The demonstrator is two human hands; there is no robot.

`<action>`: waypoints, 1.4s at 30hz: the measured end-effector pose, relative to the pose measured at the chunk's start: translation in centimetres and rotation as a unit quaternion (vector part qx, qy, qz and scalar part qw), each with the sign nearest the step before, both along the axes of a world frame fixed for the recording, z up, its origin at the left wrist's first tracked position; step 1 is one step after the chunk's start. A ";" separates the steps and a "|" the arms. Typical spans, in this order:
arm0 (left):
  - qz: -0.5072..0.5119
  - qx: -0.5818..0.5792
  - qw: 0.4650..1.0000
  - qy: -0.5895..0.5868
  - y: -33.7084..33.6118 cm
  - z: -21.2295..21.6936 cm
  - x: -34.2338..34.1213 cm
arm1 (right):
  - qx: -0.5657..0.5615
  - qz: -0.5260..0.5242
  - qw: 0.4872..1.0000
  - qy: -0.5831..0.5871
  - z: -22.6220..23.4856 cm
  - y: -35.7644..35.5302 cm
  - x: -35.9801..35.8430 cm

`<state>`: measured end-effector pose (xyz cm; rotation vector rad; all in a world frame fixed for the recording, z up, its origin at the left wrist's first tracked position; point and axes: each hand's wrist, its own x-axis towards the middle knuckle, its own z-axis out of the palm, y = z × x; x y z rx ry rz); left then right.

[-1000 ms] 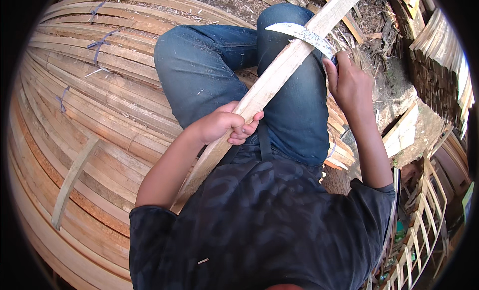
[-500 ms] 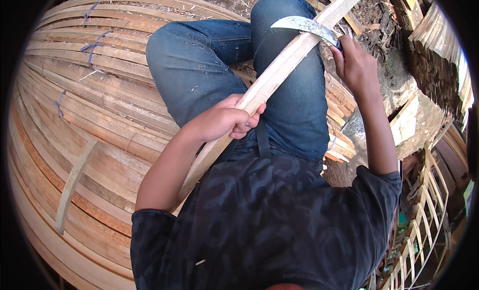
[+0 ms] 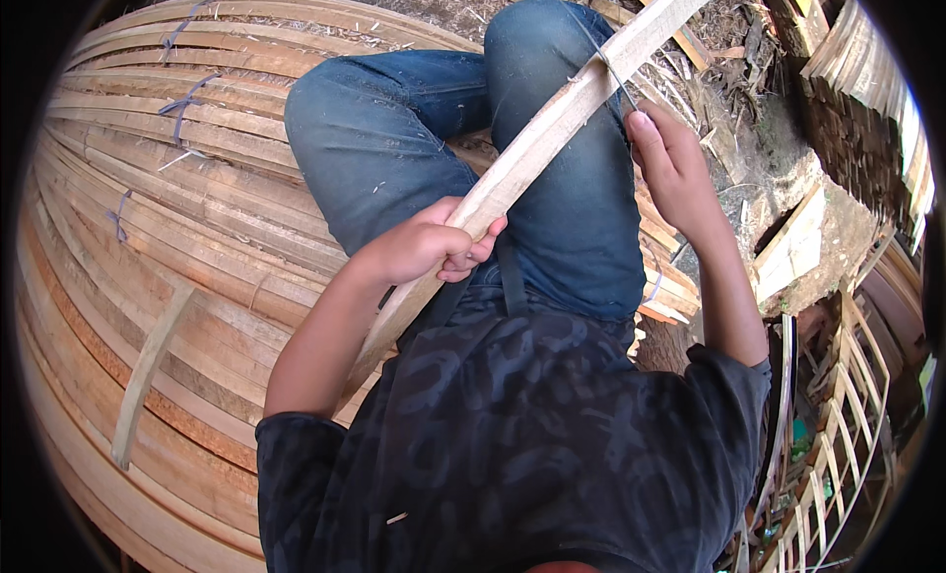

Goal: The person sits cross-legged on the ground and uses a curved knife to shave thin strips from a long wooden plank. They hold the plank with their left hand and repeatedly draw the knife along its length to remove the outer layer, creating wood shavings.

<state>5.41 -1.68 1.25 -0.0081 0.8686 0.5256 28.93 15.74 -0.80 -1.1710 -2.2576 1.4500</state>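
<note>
A long pale wooden strip (image 3: 537, 151) runs diagonally across my lap, from under my left forearm up past my raised knee. My left hand (image 3: 434, 243) is wrapped round its lower part. In my right hand (image 3: 670, 159) is a curved knife (image 3: 613, 70), seen nearly edge-on as a thin dark line. Its blade lies across the strip near the knee, where a small notch or raised chip shows on the strip's left edge. The knife's handle is mostly hidden in my fingers.
Bundles of wooden strips (image 3: 197, 218) tied with purplish cord spread along the left. One short loose slat (image 3: 153, 376) lies on them. Stacked wood (image 3: 867, 90) stands at the far right, above a slatted wooden frame (image 3: 838, 445). Shavings and scraps litter the ground ahead.
My right hand has come down and left along the strip, and the knife has turned from its flat side showing to nearly edge-on. My left hand has shifted slightly, still gripping.
</note>
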 end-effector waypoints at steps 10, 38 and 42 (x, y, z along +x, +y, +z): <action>0.032 -0.011 0.998 -0.058 -0.7 -0.7 0.2 | 0.318 0.141 0.912 -0.220 2.3 -2.1 -1.3; -0.016 0.020 1.000 -0.014 0.1 -1.0 -0.5 | -0.298 -0.084 0.949 0.055 0.0 -0.6 1.6; -0.015 0.022 1.000 -0.005 0.0 -1.2 -0.5 | 0.070 -0.100 0.989 -0.087 -0.3 -1.9 0.6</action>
